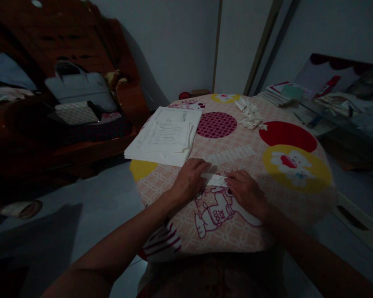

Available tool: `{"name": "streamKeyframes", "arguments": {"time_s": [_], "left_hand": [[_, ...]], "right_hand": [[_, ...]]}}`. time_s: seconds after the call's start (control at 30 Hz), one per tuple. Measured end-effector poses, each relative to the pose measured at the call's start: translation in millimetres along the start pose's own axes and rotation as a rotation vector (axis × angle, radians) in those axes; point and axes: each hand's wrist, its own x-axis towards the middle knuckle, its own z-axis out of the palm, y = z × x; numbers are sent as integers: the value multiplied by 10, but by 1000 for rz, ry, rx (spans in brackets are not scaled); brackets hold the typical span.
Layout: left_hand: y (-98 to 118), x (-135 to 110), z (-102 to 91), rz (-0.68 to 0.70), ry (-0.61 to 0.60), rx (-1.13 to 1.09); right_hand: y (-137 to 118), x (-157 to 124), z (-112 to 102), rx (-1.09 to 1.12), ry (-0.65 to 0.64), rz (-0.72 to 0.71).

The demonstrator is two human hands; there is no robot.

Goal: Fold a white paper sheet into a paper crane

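A round table with a pink patterned cloth point(236, 157) fills the middle of the view. Near its front edge lies a small white strip of paper point(216, 179). My left hand point(189, 180) presses on the strip's left end with its fingers curled down. At the strip's right end, my right hand point(245, 192) pinches the paper with its fingers closed. The strip lies flat on the cloth between both hands.
A thick stack of white sheets point(166, 136) sits at the table's left. Several folded white paper pieces point(251, 116) lie at the far side. A grey bag point(79, 89) rests on a dark wooden bench at left. Books and clutter point(286, 93) stand at right.
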Motion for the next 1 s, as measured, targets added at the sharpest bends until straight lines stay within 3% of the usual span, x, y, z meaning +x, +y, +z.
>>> {"name": "streamKeyframes", "arguments": {"time_s": [0.07,0.2,0.47,0.63,1.0], "left_hand": [[-29,29,19,137,-81,-107],[-82,55,5,232,-243,-189],[-175,42,-14,400,-238,-106],[-146,78,-49,515,-296,-42],[-244,50,-74,517,-417,-103]], "right_hand": [[1,-7,12,-14,11,-15],[-29,-30,42,-65,11,-45],[-94,-54,33,-114,-19,-76],[-166,3,8,-171,-68,-56],[0,-110,-31,-127,-124,-117]]}}
